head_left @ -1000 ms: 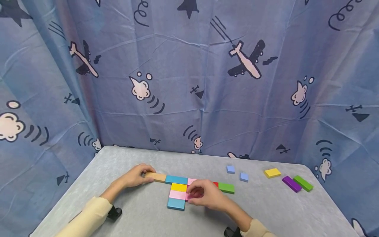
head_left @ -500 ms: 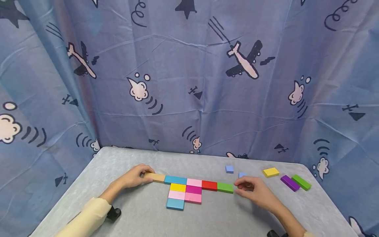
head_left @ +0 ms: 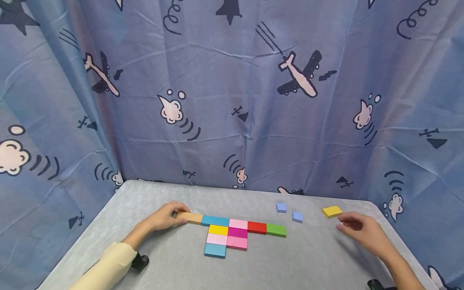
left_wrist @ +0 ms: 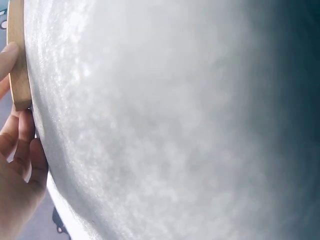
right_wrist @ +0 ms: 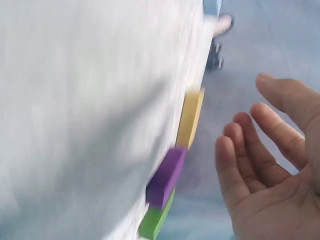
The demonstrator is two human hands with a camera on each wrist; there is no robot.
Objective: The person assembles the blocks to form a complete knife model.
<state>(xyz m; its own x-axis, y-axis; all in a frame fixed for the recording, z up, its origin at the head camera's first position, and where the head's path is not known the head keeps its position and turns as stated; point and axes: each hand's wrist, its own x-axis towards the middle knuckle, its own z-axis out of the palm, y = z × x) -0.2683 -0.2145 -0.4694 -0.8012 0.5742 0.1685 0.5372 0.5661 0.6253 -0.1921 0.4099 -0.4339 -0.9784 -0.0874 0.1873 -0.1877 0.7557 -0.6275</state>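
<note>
In the head view my left hand point(head_left: 167, 216) pinches the left end of a tan wooden block point(head_left: 193, 218). That block point(left_wrist: 19, 60) shows between thumb and fingers in the left wrist view. It heads a row with a teal block point(head_left: 215, 220), a pale pink block point(head_left: 238, 224), a red block point(head_left: 257, 227) and a green block point(head_left: 276, 230). My right hand point(head_left: 364, 233) holds nothing and hovers beside a yellow block point(head_left: 331, 211). A purple block point(right_wrist: 166, 177) and another green block point(right_wrist: 156, 220) show in the right wrist view; the hand hides them in the head view.
Below the row lie a small yellow block point(head_left: 218, 229), a magenta block point(head_left: 237, 233), pink blocks and a lower teal block point(head_left: 215, 250), edge to edge. Two small blue blocks point(head_left: 281, 207) lie behind the row's right end. A patterned curtain point(head_left: 246, 100) hangs behind the grey table point(head_left: 290, 266).
My right hand has moved from over the pink and magenta blocks, past the row's green end, to the far right by the loose blocks. My left hand stays on the wooden block.
</note>
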